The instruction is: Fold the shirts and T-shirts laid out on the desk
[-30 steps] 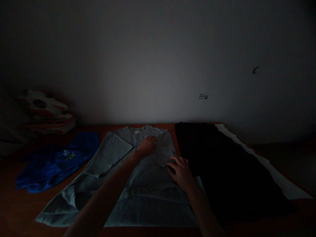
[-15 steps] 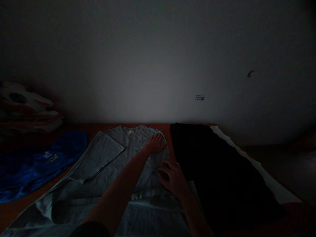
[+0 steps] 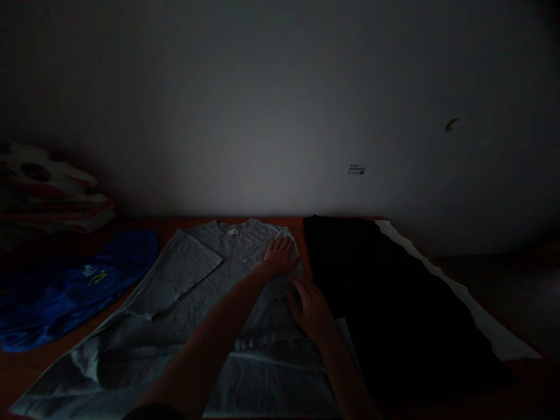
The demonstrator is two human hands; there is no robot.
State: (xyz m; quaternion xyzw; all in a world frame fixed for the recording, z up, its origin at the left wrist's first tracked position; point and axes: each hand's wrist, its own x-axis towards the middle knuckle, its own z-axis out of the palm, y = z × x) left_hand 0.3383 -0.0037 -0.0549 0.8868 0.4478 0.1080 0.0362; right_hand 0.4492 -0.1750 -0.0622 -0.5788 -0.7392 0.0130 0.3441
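A grey T-shirt lies spread on a reddish-brown surface, its collar toward the wall and both sleeves turned in over the front. My left hand rests flat on the folded sleeve at the shirt's right shoulder, fingers stretched out. Just below it, my right hand touches the shirt's right side edge with fingers loosely bent and the thumb apart. Nothing shows in its grasp. Toward the hem, the shirt has cross folds, partly covered by my left forearm.
To the right lies a black garment with a white cloth showing along its far edge. On the left are a blue garment and a stack of white and red items. A pale wall rises behind.
My right hand's fingers have straightened and come closer together at the shirt edge. My left hand stays pressed on the sleeve. The view has shifted slightly.
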